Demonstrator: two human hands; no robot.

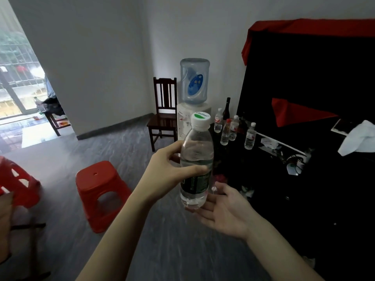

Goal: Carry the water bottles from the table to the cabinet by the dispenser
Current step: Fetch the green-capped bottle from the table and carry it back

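Observation:
My left hand (169, 173) grips a clear water bottle (196, 159) with a white and green cap, upright at mid-height in front of me. My right hand (223, 209) is spread open under the bottle's base, its fingers touching or nearly touching the bottom. Ahead stands the white water dispenser (187, 122) with its blue jug (194, 81). To its right is the dark cabinet (263, 169), and several small water bottles (233, 128) and a dark glass bottle (226, 109) stand on its top.
A dark wooden chair (163, 116) stands left of the dispenser. A red plastic stool (101, 191) sits on the grey floor at my left, another red stool (18, 181) at the far left edge. Red cloth (304, 27) drapes a black screen; white cloth (359, 140) and cables lie on the cabinet.

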